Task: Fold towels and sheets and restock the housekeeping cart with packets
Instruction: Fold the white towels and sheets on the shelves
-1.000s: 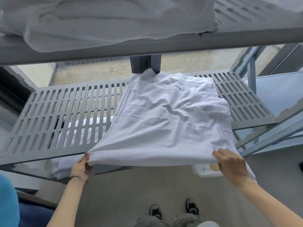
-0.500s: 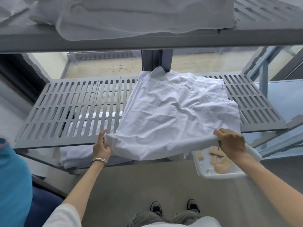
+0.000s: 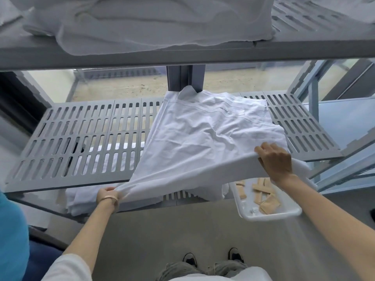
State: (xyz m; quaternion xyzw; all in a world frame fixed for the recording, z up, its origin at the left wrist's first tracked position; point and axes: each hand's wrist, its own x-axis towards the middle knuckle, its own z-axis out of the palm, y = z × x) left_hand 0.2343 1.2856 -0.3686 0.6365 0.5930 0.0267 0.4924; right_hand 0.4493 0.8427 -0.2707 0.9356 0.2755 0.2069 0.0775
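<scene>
Both hands, left hand (image 3: 106,194) and right hand (image 3: 275,160), grip a crumpled white cotton sheet (image 3: 203,136), fingers clamped on its near edge, over a grey slotted plastic shelf (image 3: 81,138).

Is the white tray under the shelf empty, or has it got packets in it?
Not empty. The white tray holds several tan packets lying loose and overlapping; its far end is hidden under the sheet.

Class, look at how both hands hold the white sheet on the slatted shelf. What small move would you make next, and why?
Probably carry the near edge forward onto the far half. The left hand and right hand each grip a near corner of the sheet, lifted off the shelf, while its far edge lies flat by the post: a fold half made.
</scene>
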